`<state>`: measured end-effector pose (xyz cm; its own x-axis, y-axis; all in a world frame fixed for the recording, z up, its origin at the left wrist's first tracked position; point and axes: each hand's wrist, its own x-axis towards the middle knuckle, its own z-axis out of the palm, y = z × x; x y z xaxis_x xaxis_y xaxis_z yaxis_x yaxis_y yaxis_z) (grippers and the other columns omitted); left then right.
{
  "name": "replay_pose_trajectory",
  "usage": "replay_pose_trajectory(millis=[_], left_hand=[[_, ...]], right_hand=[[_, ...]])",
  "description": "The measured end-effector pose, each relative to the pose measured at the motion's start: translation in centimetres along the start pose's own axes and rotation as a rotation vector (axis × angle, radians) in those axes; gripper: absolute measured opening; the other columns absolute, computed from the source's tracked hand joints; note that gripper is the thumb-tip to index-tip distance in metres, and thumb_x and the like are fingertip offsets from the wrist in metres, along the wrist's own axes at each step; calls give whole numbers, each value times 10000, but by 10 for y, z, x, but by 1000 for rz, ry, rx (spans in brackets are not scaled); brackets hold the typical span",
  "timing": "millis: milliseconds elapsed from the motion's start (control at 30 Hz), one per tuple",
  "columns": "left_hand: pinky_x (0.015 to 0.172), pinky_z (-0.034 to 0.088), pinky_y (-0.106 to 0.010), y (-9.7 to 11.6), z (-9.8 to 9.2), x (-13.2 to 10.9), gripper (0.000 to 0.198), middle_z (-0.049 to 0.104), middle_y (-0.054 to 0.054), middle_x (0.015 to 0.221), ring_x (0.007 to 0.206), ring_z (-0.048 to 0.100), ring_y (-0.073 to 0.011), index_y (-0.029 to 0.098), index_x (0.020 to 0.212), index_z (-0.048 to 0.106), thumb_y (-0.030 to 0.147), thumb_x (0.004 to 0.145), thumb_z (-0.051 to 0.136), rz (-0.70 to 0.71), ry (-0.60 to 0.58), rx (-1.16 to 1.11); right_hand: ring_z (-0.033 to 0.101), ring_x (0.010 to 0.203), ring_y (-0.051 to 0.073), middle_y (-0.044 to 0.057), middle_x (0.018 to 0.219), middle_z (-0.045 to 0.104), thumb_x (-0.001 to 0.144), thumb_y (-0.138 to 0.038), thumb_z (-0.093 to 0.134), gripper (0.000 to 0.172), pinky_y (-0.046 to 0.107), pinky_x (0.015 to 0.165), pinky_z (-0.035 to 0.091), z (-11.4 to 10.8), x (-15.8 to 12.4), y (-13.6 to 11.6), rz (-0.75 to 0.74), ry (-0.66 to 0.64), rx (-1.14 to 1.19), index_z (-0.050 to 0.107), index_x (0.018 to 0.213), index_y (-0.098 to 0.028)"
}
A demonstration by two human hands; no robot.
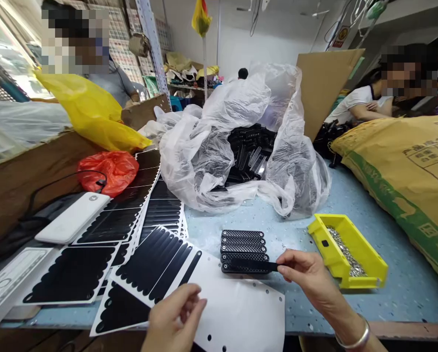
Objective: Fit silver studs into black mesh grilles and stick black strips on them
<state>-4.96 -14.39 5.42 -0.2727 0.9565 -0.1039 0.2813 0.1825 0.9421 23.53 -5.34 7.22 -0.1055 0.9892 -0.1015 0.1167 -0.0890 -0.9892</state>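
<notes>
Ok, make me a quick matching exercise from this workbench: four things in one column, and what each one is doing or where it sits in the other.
1. yellow plastic bin
2. red plastic bag
3. clear plastic bag
4. right hand

A. pinches a black strip
B. holds small silver parts
C. holds a heap of black parts
D. lies beyond a white power bank

Pairs: 1-B, 2-D, 3-C, 4-A
</notes>
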Motion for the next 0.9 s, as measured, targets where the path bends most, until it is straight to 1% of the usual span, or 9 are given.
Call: replay_pose_trajectory(millis=[100,133,200,300,400,567,733,833,900], left_hand=[[525,441,-232,0,35,21,170,649,-18,633,529,560,-158,230,766,713,263,611,775,88,-33,16],[526,434,-231,-2,43,27,155,637,-11,627,512,547,-146,228,769,703,250,626,761,111,-34,23],[530,425,-229,-7,52,34,165,620,4,632,492,526,-127,225,806,687,230,649,739,145,-39,39],[532,422,-232,-11,55,39,192,605,14,643,493,521,-120,221,867,675,223,680,713,171,-49,77],[529,423,-232,-11,56,41,163,609,8,640,504,530,-123,216,869,686,218,707,692,200,-74,94],[527,432,-222,-15,58,44,183,631,-1,642,512,550,-121,213,925,704,193,748,658,267,-100,120],[511,443,-207,-19,57,46,189,656,-1,658,527,574,-116,202,932,687,144,771,607,387,-83,161],[478,444,-184,-18,57,46,209,647,20,641,495,565,-96,195,936,666,104,766,585,463,-57,180],[465,452,-170,-16,57,46,202,643,27,633,489,568,-87,186,932,655,99,756,604,485,-44,194]], right_hand=[[466,462,109,-6,508,566,583,-283,798,151,230,432,381,10,0,0,38,-15,30,718,634,-166],[457,453,104,-11,494,557,583,-280,795,148,227,430,375,12,0,-1,50,-26,36,716,630,-164],[446,440,98,-17,475,544,584,-277,790,146,224,428,369,15,2,-1,68,-47,46,714,629,-161],[440,428,96,-17,470,542,584,-280,789,149,223,415,360,16,6,2,89,-58,54,715,633,-160],[444,418,95,-14,480,550,583,-277,789,143,220,399,361,17,8,4,106,-60,55,718,634,-164],[452,404,100,-13,486,550,589,-282,793,142,229,383,379,17,9,8,127,-77,55,724,640,-169],[471,435,94,-3,558,559,644,-268,782,128,222,396,394,10,7,18,113,-101,128,725,692,-164],[477,450,90,-2,574,557,667,-264,776,127,215,407,406,8,7,22,109,-131,131,722,720,-161],[478,447,86,-10,560,547,673,-254,773,117,205,404,402,8,8,24,109,-137,127,720,723,-163]])
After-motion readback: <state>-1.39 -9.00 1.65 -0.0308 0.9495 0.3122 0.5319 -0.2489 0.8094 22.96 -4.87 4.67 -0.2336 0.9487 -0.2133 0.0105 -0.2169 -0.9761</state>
